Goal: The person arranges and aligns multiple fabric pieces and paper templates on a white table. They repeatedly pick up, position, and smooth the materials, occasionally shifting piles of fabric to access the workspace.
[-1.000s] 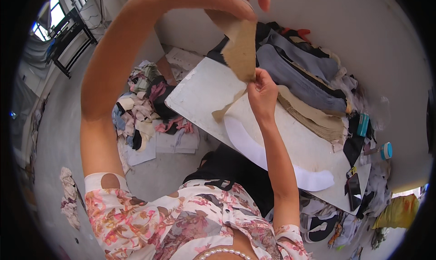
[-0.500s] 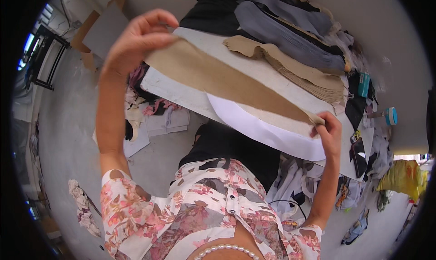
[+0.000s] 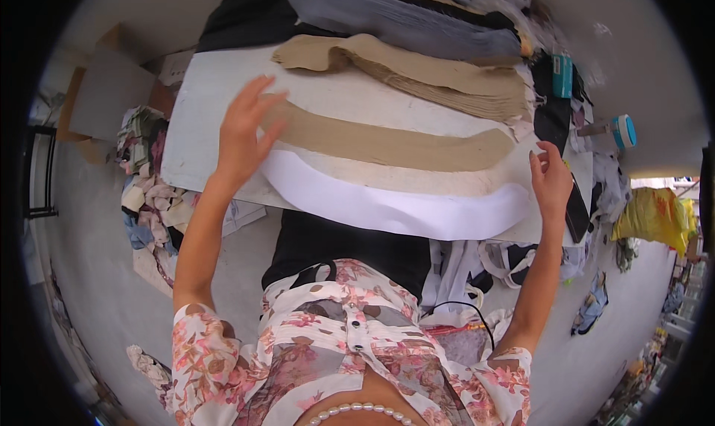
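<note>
A long curved tan fabric strip lies flat on the white table, on top of a wider cream piece and a white curved piece at the near edge. My left hand rests open, palm down, on the strip's left end. At the strip's right end my right hand hovers open, fingers apart, holding nothing. Behind them lies a stack of similar tan pieces, then grey pieces and black cloth.
A heap of fabric scraps lies on the floor left of the table. A teal-capped container and a teal box sit at the table's right end among dark cloth. Cardboard stands at far left. Bags and cloth clutter the right floor.
The tan strip was held up in both hands, then stretched out and laid flat on the table. Both hands have let go; the left now presses on its left end.
</note>
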The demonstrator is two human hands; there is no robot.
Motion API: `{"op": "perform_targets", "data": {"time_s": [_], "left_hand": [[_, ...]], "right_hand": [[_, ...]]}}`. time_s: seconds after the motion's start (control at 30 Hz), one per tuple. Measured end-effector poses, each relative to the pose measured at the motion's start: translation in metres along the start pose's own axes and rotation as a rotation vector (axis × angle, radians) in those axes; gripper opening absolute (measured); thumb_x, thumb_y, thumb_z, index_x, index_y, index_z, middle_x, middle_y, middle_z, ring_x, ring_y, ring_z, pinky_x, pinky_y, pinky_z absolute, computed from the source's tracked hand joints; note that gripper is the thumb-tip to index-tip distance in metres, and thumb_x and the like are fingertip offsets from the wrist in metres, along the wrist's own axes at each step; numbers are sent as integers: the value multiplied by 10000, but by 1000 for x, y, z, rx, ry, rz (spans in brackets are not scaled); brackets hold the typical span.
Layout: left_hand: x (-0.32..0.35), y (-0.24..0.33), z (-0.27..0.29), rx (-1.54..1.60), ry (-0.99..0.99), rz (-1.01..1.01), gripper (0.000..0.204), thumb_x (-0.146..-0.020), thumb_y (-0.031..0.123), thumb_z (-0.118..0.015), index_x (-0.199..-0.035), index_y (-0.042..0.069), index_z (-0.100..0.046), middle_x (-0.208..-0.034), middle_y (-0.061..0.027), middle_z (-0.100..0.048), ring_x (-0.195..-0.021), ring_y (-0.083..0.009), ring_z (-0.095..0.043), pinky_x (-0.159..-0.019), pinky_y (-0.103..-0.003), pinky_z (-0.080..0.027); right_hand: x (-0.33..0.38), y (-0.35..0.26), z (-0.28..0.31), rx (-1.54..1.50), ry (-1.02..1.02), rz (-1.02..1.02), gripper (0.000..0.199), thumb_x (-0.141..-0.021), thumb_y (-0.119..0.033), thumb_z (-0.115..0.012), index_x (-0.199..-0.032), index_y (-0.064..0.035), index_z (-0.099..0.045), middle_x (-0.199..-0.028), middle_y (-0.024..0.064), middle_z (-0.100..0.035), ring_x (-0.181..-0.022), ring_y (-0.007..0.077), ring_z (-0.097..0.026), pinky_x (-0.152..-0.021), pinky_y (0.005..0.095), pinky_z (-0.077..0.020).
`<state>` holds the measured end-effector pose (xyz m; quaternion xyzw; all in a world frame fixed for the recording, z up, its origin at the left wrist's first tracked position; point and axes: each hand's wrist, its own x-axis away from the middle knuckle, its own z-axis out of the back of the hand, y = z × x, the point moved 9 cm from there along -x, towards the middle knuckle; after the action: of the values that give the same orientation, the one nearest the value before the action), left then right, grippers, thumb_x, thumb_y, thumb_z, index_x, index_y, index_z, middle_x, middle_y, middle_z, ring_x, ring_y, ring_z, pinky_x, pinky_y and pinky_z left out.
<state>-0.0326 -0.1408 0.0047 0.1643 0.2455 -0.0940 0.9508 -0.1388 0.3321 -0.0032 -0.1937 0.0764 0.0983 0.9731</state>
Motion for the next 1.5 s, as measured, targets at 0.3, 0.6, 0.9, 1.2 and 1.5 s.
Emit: {"op": "perform_targets", "data": {"time_s": [0.3, 0.6, 0.9, 1.2, 1.5], "left_hand": [[35, 40, -50, 162, -539, -98, 412, -894, 317, -580, -1254, 120, -618, -1480, -135, -408, -1395, -322, -334, -1153, -539, -175], [35, 52, -44, 222, -489, -88, 394, -927, 352, -545, -1229, 114, -634, -1460, -150, -425, -1378, -329, -357, -1136, -542, -211], [82, 6, 10, 283, 79, 186, 223, -901, 135, -611, -1099, 59, -681, -1233, -137, -633, -1251, -331, -523, -1045, -438, -377], [102, 2, 16, 332, 314, 381, 197, -927, 183, -597, -1037, 52, -693, -1151, -128, -669, -1253, -329, -515, -1039, -421, -365], [100, 20, -10, 74, 193, 350, 391, -920, 287, -596, -1258, 90, -602, -1365, -163, -511, -1338, -360, -396, -1095, -557, -199]], "right_hand": [[28, -92, -42, 2, -87, 504, 275, -747, -122, -683, -1020, -101, -659, -1222, 92, -604, -1156, 325, -534, -935, 418, -436], [31, -75, -32, 10, -68, 430, 236, -758, -115, -694, -991, -91, -665, -1205, 104, -610, -1121, 323, -555, -879, 396, -472], [71, -214, -59, -603, -82, 284, 91, -773, -5, -707, -850, -38, -671, -815, 73, -649, -706, 178, -600, -573, 290, -458], [69, -321, -138, -435, -209, 563, 163, -742, -137, -750, -812, -51, -630, -806, 88, -620, -808, 282, -595, -661, 400, -474], [73, -322, -139, -401, -154, 580, 63, -820, -79, -667, -857, -35, -643, -826, 105, -639, -767, 276, -615, -673, 368, -489]]}}
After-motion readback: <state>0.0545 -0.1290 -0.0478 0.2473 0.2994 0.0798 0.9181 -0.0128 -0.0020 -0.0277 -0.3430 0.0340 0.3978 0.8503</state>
